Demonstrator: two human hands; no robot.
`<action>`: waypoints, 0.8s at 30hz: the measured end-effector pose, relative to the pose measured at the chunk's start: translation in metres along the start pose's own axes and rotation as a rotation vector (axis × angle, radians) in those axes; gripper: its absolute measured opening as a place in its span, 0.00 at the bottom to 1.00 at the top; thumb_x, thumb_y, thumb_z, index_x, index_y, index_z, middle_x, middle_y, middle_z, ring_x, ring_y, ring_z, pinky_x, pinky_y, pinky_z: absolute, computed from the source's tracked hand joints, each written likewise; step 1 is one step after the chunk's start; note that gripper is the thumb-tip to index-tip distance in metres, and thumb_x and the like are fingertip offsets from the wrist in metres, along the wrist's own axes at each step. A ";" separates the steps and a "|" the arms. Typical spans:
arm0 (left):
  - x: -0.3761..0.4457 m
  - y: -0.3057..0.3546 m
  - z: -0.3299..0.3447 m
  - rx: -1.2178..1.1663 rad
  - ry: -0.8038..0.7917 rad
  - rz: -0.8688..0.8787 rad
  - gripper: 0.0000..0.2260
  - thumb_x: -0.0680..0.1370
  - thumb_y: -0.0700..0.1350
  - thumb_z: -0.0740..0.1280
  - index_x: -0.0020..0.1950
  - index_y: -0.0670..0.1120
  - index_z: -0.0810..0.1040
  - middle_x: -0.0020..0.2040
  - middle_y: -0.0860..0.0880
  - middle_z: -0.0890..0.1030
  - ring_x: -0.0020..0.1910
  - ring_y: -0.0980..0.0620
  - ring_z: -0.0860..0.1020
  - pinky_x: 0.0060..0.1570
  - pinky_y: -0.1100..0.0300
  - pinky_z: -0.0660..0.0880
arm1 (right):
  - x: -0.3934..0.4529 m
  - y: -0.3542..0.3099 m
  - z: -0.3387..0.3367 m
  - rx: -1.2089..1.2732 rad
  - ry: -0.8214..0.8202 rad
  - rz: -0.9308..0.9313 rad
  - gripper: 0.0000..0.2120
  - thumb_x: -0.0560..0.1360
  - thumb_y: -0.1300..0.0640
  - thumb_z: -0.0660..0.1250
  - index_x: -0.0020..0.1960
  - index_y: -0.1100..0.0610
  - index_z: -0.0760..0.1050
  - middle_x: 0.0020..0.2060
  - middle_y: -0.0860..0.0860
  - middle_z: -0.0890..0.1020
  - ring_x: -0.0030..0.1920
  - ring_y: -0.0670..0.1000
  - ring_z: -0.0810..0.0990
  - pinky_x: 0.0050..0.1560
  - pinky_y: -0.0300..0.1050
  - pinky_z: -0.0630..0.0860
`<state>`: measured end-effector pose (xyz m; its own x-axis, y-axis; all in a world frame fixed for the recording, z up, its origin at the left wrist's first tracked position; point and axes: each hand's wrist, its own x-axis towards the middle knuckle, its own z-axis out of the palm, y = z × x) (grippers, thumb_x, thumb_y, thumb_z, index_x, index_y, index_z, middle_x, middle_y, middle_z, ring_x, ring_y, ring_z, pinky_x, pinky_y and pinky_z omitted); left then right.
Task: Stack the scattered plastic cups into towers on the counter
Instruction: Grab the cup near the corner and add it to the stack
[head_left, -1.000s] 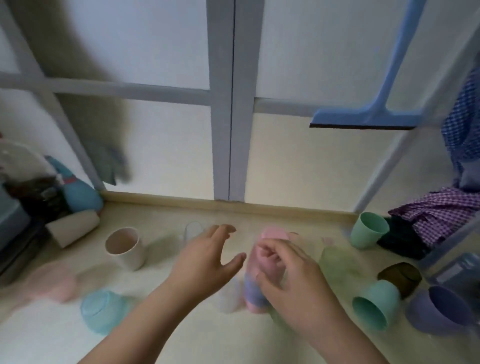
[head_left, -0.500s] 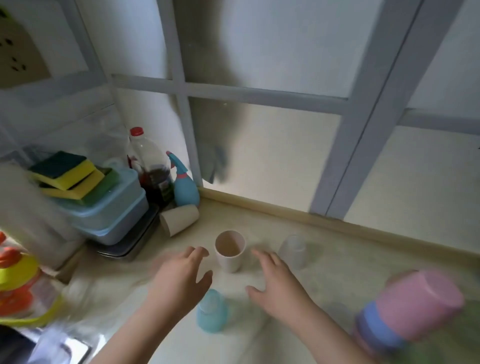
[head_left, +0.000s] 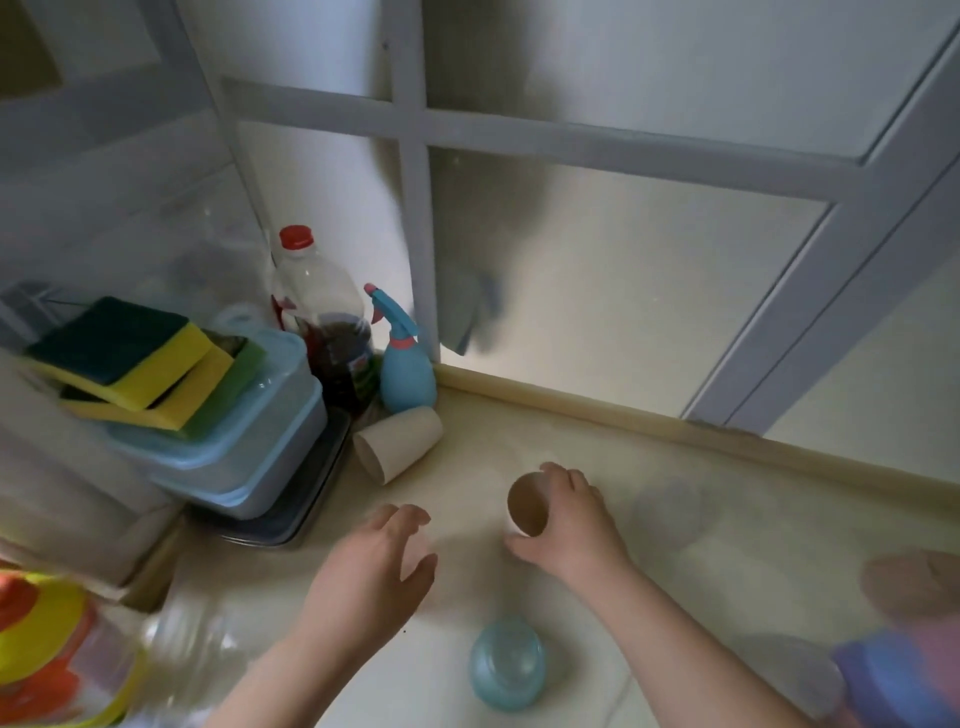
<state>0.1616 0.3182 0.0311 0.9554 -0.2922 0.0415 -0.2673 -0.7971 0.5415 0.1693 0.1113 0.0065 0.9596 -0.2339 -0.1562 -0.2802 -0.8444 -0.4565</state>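
Observation:
My right hand (head_left: 569, 525) grips a beige cup (head_left: 525, 504), tilted with its mouth toward me, just above the counter (head_left: 675, 597). My left hand (head_left: 374, 566) hovers open to its left, fingers spread, holding nothing. A second beige cup (head_left: 397, 441) lies on its side near the back left. A light blue cup (head_left: 506, 662) stands upside down between my forearms. A blurred clear cup (head_left: 670, 512) sits right of my right hand. The stack of pink and purple-blue cups (head_left: 904, 639) is blurred at the right edge.
Blue storage boxes (head_left: 249, 457) topped with sponges (head_left: 135, 358) stand on a dark tray at the left. A bottle (head_left: 322, 322) and a blue spray bottle (head_left: 405, 364) stand in the corner. Frosted window panels back the counter. Orange and yellow items (head_left: 36, 649) fill the bottom left.
My view swung left, away from the pink stack. My right hand reached forward and closed on the upright beige cup, tilting it. My left hand stays open beside it.

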 end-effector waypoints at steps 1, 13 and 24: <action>0.002 0.002 0.001 -0.027 -0.001 -0.007 0.14 0.71 0.48 0.69 0.56 0.50 0.75 0.51 0.53 0.79 0.48 0.50 0.79 0.43 0.57 0.76 | -0.002 0.000 -0.006 0.036 0.036 -0.002 0.41 0.61 0.43 0.73 0.68 0.53 0.60 0.62 0.52 0.71 0.62 0.57 0.68 0.62 0.46 0.67; 0.027 0.097 0.026 -0.782 -0.257 -0.261 0.13 0.76 0.58 0.59 0.48 0.50 0.76 0.44 0.48 0.83 0.42 0.51 0.82 0.44 0.57 0.75 | -0.069 0.027 -0.091 0.619 0.225 -0.040 0.36 0.54 0.41 0.74 0.56 0.34 0.60 0.61 0.46 0.73 0.60 0.49 0.74 0.61 0.51 0.74; 0.004 0.179 0.038 -0.916 -0.258 -0.248 0.22 0.63 0.59 0.70 0.52 0.49 0.75 0.48 0.46 0.81 0.49 0.49 0.80 0.53 0.50 0.77 | -0.114 0.092 -0.104 0.597 0.176 0.001 0.34 0.49 0.42 0.73 0.51 0.42 0.63 0.50 0.41 0.75 0.45 0.39 0.77 0.40 0.29 0.73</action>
<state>0.1133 0.1544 0.0967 0.8855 -0.3655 -0.2870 0.2417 -0.1651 0.9562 0.0371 0.0100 0.0730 0.9348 -0.3536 -0.0336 -0.1981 -0.4408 -0.8755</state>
